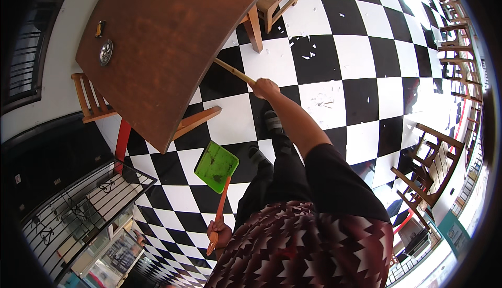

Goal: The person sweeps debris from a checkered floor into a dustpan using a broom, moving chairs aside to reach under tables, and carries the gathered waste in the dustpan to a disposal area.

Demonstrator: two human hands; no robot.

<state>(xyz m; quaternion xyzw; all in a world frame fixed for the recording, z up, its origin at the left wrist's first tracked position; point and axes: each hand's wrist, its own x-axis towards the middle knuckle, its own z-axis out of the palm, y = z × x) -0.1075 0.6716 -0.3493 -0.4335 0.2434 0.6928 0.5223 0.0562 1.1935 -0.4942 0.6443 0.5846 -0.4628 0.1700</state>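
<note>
A green plastic dustpan with a long orange handle (216, 166) is held in the left hand (218, 232), whose grip is wrapped tight around the lower end of the handle; the pan is tilted above the black-and-white chequered tile floor (355, 53), just below the edge of the worktop. A pale wooden broom handle (235, 71) is clamped in the right hand (264, 87), the arm being stretched forward, and the stick runs up and to the left until it is hidden beneath the worktop; its head cannot be seen. The large brown wooden worktop (162, 42) fills the upper left, and on it a round metal ashtray (106, 52) and a small dark object (100, 29) are set close together near the far edge. Small white scraps of litter (314, 47) are scattered over the tiles beyond the right hand. A wooden chair (93, 100) is tucked at the left side of the worktop, and another wooden chair (431, 165) stands well apart at the right. Dark trousers and black shoes (272, 122) are seen between the two hands.
</note>
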